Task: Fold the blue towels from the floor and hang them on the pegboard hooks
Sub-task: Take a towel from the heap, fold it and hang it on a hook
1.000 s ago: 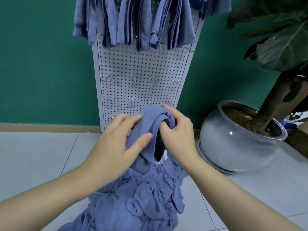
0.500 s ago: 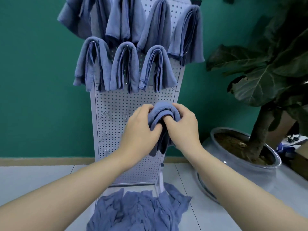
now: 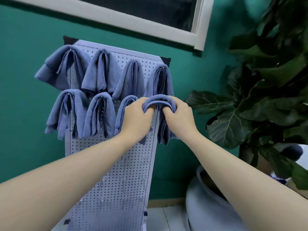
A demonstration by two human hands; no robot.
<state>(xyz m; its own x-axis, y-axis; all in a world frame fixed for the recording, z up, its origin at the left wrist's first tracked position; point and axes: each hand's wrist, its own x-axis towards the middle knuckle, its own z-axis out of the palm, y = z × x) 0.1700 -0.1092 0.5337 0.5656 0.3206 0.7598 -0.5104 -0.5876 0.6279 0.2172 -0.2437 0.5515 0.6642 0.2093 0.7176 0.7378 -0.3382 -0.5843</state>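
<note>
A folded blue towel [image 3: 159, 100] arches between both my hands at the right end of the second row of the white pegboard [image 3: 116, 180]. My left hand [image 3: 135, 119] grips its left side with fingers curled under the fold. My right hand [image 3: 179, 115] grips its right side, and the towel's ends hang down below it. Several folded blue towels [image 3: 100, 72] hang on hooks in two rows across the board's top. The hook behind the held towel is hidden. The towel pile on the floor is out of view.
Bare metal hooks [image 3: 123, 180] stick out of the lower pegboard. A large potted plant [image 3: 250, 105] in a pale round pot [image 3: 205, 207] stands close on the right. Green wall and a white-framed window [image 3: 196, 37] are behind.
Both hands have lifted the folded towel from the board's middle up to the second row's right end. The view tilted up, so the floor pile has dropped out of sight.
</note>
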